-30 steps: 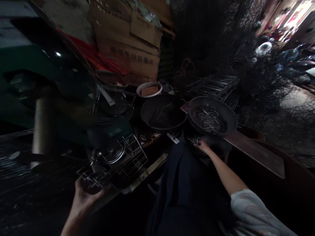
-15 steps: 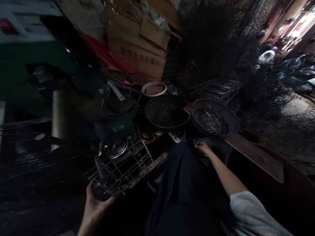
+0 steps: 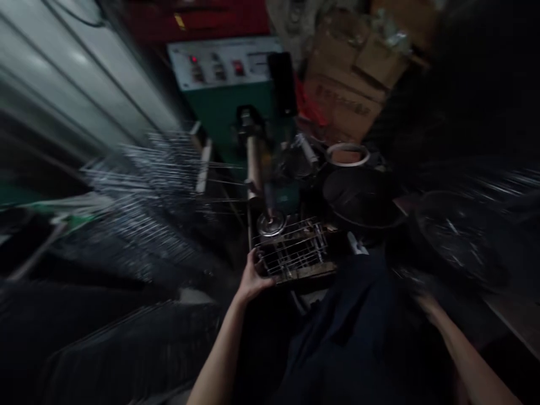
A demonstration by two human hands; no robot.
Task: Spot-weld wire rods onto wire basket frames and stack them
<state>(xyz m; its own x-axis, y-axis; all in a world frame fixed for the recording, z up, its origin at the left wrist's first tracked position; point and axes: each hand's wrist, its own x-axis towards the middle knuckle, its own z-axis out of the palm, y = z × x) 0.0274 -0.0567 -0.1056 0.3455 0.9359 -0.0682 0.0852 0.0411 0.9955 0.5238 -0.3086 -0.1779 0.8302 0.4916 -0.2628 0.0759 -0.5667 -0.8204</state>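
At far left, blurred stacks of wire grids (image 3: 158, 188) lie well apart from the work. Next comes the left hand (image 3: 252, 283), thumb along the near edge and fingers around the left end of a welded wire rack (image 3: 295, 247), pinching it at that corner. The rack lies to the right of this grip, its long axis running rightward and slightly away from the person, so the far end stands clear of any hand. Above its left part, just beyond the fingertips, sits the round metal disc (image 3: 271, 223) of the green machine (image 3: 223, 107); whether disc and wires touch, I cannot tell. Right of the rack, the dark-trousered knee (image 3: 367, 287) stands between the two hands, with a black pan (image 3: 363, 197) beyond it. Farther right, the right hand (image 3: 427, 304) is smeared by motion near a shallow pan (image 3: 464, 236) of blurred, glinting pieces; I cannot tell if its fingers are spread or pinching anything. The left hand is clearly the nearer one to the rack
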